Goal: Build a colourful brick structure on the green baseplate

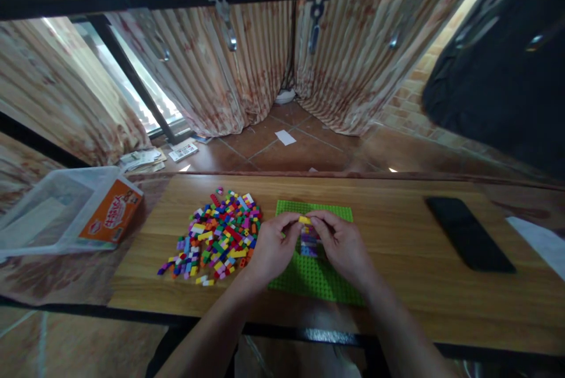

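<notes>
pinched narrow on a yellow brick (pixel 304 220), left hand (pixel 274 245) and right hand (pixel 342 242) meet. from the left i see a clear bin (pixel 110 211), loose bricks (pixel 220 234), the small stack (pixel 309 248) on a green baseplate (pixel 318 285), a black slab (pixel 470 234). whether brick touches stack, i can't tell.

A wood-grain tabletop (pixel 406 304) bears heaped toy bricks (pixel 229 234), a green studded baseplate (pixel 293 284) and a flat black slab (pixel 470 234).
</notes>
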A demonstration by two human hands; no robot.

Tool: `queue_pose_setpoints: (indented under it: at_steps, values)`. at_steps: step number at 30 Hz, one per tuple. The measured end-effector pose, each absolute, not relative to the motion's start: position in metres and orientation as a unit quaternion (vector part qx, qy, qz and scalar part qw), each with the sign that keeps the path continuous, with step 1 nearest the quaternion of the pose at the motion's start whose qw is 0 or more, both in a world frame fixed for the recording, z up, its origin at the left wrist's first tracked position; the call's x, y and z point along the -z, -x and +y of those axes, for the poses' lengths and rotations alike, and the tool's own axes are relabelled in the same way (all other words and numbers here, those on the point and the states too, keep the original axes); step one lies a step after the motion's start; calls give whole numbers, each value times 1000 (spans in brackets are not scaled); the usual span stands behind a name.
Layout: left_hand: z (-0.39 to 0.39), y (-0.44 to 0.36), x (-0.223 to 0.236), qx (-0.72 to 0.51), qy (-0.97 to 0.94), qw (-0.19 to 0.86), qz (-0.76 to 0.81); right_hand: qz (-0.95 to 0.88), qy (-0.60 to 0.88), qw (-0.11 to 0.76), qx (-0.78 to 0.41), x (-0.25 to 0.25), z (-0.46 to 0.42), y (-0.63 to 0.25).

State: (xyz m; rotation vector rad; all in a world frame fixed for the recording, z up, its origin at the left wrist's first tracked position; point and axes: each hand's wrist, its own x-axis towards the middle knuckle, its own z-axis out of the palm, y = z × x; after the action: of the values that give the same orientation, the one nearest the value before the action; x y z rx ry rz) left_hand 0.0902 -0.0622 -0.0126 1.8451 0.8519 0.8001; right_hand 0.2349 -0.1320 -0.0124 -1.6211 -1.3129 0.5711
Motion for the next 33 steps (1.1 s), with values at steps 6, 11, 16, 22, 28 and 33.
queue_pose_setpoints:
  at_steps: [6,11,16,22,28,33]
  values:
    - [-66,-87,11,-308,-767,452,336,-545,674,441,-231,19,-138,-239]
    - [-34,-53,6,-263,-808,406,337,-559,697,414,-174,24,-141,-239]
    - [7,-5,3,-301,-766,277,496,-603,670,410,-137,27,-139,-214]
    - [19,7,2,-210,-776,168,571,-683,619,373,-107,41,-131,-177]
    - [22,-10,13,-154,-840,87,513,-721,608,325,-73,59,-125,-155]
    - [26,-22,22,-119,-834,79,533,-710,612,334,-99,62,-122,-145]
